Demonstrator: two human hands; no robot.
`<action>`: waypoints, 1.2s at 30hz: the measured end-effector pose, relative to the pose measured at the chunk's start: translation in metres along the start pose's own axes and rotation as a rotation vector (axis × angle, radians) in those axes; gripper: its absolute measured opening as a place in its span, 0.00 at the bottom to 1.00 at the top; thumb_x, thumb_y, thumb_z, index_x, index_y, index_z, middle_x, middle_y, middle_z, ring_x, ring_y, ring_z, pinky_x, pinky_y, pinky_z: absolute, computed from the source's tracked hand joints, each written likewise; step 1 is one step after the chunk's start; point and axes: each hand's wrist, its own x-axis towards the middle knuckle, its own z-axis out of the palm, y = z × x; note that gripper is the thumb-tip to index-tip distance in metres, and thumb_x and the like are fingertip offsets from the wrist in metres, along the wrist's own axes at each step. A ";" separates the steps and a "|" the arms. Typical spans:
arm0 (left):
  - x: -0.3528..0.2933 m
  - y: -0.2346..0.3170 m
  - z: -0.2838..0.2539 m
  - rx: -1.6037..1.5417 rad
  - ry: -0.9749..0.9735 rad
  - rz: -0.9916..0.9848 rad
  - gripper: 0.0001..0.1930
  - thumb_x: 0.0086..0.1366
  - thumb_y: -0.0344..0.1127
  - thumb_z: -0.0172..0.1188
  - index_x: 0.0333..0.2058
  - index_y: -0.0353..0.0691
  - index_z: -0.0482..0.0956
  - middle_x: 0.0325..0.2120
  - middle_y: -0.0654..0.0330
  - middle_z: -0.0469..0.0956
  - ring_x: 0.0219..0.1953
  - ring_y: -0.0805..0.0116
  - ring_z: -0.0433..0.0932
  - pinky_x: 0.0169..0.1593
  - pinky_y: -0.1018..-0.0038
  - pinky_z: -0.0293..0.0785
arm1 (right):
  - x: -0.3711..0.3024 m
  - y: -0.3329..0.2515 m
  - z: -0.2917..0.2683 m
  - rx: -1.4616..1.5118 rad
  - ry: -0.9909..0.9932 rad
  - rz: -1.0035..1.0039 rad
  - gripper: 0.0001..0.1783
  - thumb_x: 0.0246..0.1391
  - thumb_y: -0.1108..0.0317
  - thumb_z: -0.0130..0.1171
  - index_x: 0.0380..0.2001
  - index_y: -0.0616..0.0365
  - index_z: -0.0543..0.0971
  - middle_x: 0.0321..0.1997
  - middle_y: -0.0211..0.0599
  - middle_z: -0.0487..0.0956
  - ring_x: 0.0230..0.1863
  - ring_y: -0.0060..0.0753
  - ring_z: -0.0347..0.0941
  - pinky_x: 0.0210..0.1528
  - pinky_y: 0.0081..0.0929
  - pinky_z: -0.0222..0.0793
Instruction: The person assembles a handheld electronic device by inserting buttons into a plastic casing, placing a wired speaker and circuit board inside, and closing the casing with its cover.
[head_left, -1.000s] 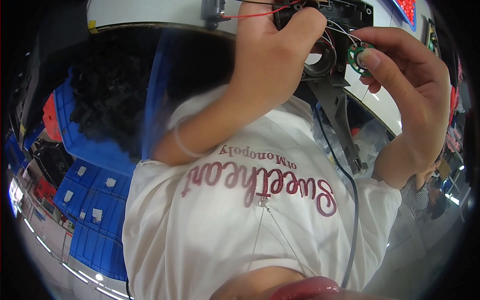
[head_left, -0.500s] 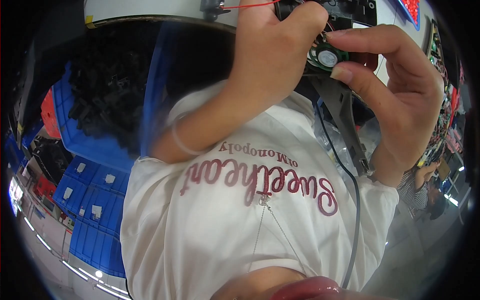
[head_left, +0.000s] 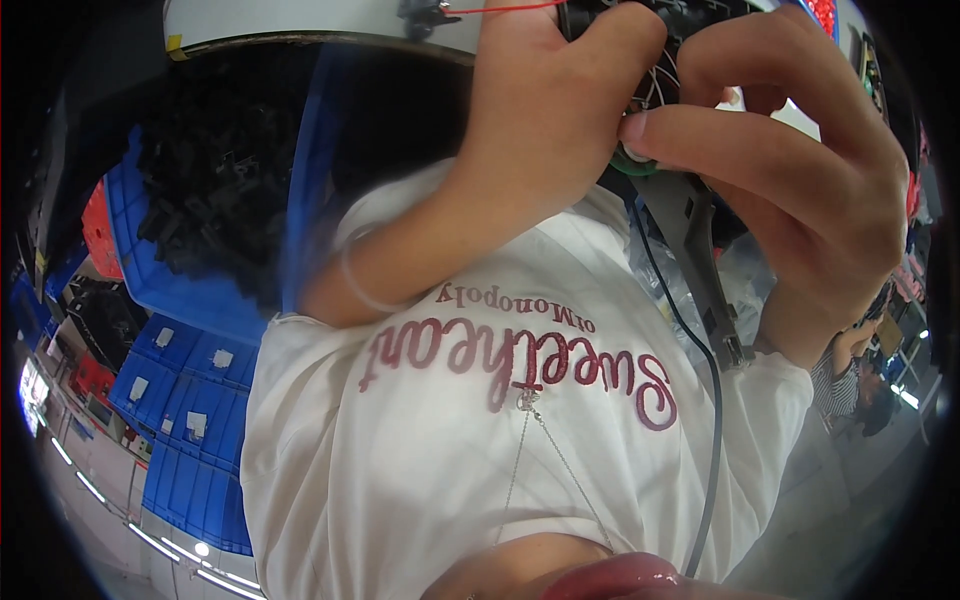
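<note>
black assembly (head_left: 650, 30) sits at the top of the view, against the white table edge (head_left: 300, 20), pinched between both hands and mostly hidden by them. thin wires fan out of it, and a small green ring (head_left: 632, 160) shows at its lower side. a grey bracket (head_left: 700, 260) hangs off it, its long axis running down and slightly right toward the lower right, ending in a small metal tip. a dark cable (head_left: 712, 420) drops from the same spot across the white shirt (head_left: 480, 450). a red wire (head_left: 500, 8) runs left from the assembly along the table edge.

left hand (head_left: 540, 120) is closed around the assembly from the left, thumb curled over its top. right hand (head_left: 800, 170) is curled, its fingers bent in; the thumb presses on the green ring, and the forefinger arches over the wires.

compared with half a second ago, the right thumb has slid left onto the ring, which was plainly exposed before and is now nearly covered; the left hand's grip has not changed. a blue bin (head_left: 200, 210) of black parts sits to the left, well apart.
</note>
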 end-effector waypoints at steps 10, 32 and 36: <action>0.002 -0.008 -0.006 -0.022 0.016 -0.070 0.15 0.68 0.22 0.49 0.52 0.33 0.64 0.43 0.52 0.74 0.40 0.73 0.79 0.43 0.77 0.82 | -0.025 0.040 -0.038 -0.003 -0.074 -0.039 0.16 0.37 0.80 0.72 0.36 0.61 0.86 0.39 0.41 0.80 0.34 0.28 0.72 0.36 0.21 0.63; 0.025 -0.032 -0.049 0.122 -0.534 0.583 0.22 0.67 0.29 0.56 0.57 0.34 0.62 0.50 0.46 0.76 0.50 0.58 0.81 0.49 0.71 0.83 | 0.019 -0.031 0.007 -0.199 -0.067 0.042 0.20 0.32 0.83 0.65 0.36 0.60 0.86 0.37 0.39 0.75 0.28 0.26 0.66 0.28 0.23 0.55; 0.028 -0.033 -0.045 0.117 -0.539 0.553 0.23 0.67 0.30 0.56 0.58 0.35 0.62 0.50 0.46 0.76 0.51 0.58 0.81 0.49 0.70 0.83 | 0.002 -0.039 0.022 -0.274 0.110 0.124 0.24 0.31 0.86 0.57 0.37 0.64 0.86 0.36 0.41 0.74 0.27 0.25 0.65 0.28 0.21 0.54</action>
